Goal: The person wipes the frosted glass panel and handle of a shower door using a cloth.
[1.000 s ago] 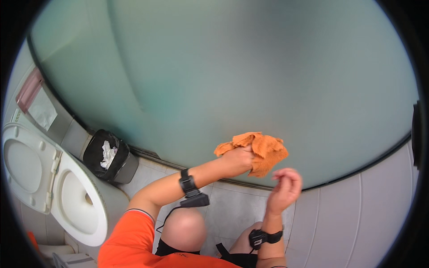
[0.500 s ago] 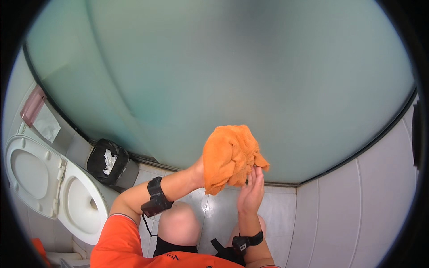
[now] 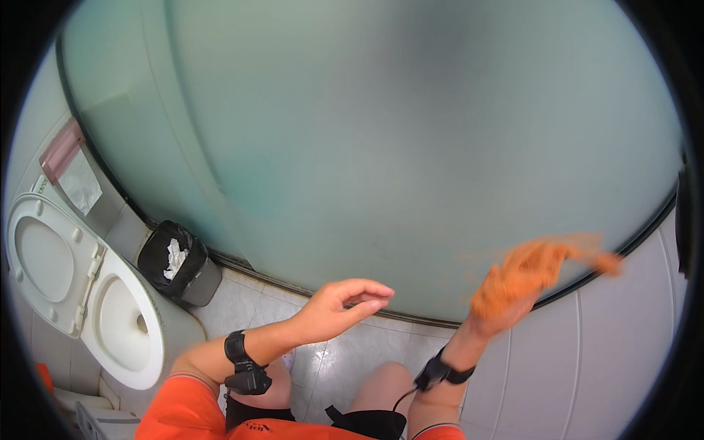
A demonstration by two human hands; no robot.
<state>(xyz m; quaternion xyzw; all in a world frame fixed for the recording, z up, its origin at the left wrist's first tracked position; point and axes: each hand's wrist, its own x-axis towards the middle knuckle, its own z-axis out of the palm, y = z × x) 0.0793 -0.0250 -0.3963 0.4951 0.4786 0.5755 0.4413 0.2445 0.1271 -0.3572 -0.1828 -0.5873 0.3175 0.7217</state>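
An orange cloth (image 3: 524,273) is bunched in my right hand (image 3: 506,315), which reaches out to the right in front of the frosted glass panel (image 3: 352,161). The cloth is smeared by motion and covers most of the fingers; whether it touches the glass I cannot tell. My left hand (image 3: 343,309) is held in front of the panel's lower part, near the middle. It is empty, its fingers loosely curved and the thumb apart from them. Each forearm wears a black strapped device.
To the left stands a white toilet (image 3: 125,323) with lid and seat raised. Beside it is a black-lined bin (image 3: 183,264) holding crumpled paper. A pink-topped paper holder (image 3: 62,150) hangs on the left wall. Pale tiles form the floor (image 3: 323,367) and the right wall (image 3: 550,352).
The orange cloth has gone from in front of both hands at the middle to the right, now in my right hand. My left hand has come free of it, and the view has shifted slightly.
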